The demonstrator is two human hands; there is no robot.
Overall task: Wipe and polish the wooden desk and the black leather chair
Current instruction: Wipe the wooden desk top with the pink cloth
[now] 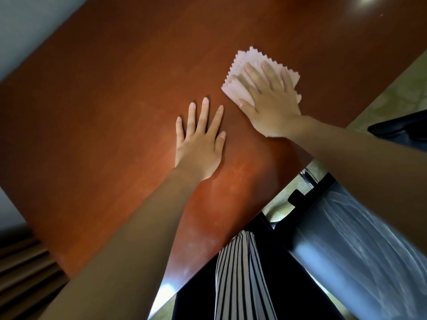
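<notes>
Wooden desk [111, 107], seen obliquely: right hand [270, 98], fingers straight, presses the pink cloth [248, 60] flat near the desk's right edge; left hand [198, 144] rests open just beside it, with unwiped surface apparently lying leftward.

- cloth [243, 62] lies on the bench [104, 100], close to its near edge.
- right hand [268, 100] rests flat on the cloth.
- left hand [198, 144] lies flat on the bench, left of the cloth.
- chair [346, 245] stands off the near edge.
</notes>
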